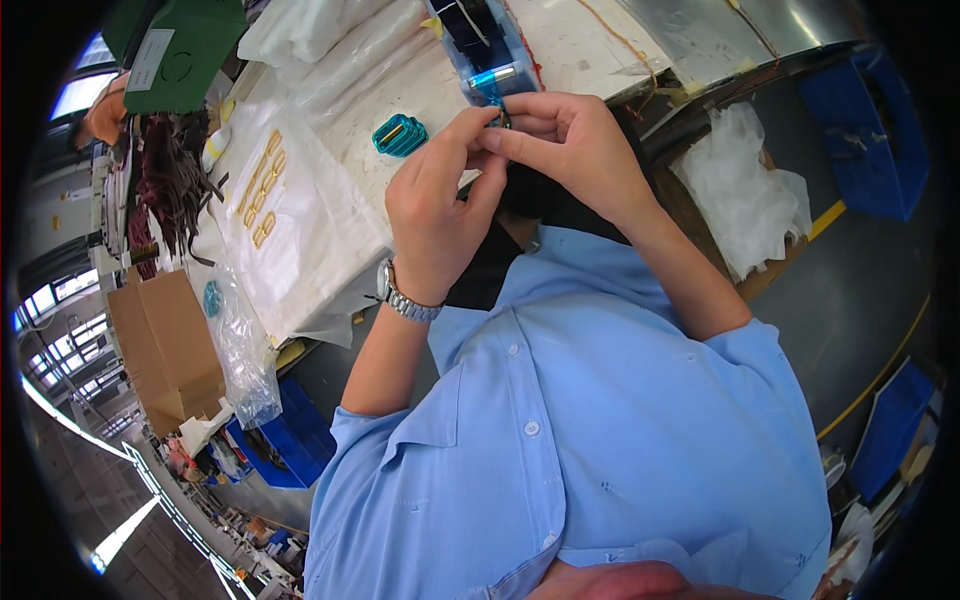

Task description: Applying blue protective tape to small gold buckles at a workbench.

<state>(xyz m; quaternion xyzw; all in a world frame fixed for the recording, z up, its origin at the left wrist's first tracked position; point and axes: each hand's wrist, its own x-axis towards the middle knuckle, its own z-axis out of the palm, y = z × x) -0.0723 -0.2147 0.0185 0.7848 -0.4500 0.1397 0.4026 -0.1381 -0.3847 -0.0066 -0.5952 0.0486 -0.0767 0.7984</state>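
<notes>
My left hand (pixel 440 200), with a metal-band watch on its wrist, and my right hand (pixel 575 150) meet at the front edge of the table. Their fingertips pinch a small piece with blue film (pixel 501 118), mostly covered by the fingers; a glint of gold shows on it. Just beyond stands a tape dispenser (pixel 485 50) with blue tape at its near end. Left of my left hand lies a gold metal piece wrapped in teal film (pixel 400 135). Farther left, several gold buckles (pixel 265 185) lie in rows on a white sheet.
Clear plastic bags (pixel 330 50) lie at the back of the table. Dark red straps (pixel 170 190) hang at the left, above a cardboard box (pixel 168 345). Blue bins (pixel 865 130) and a box with white wrapping (pixel 745 190) stand at the right. Another person (pixel 105 112) is far left.
</notes>
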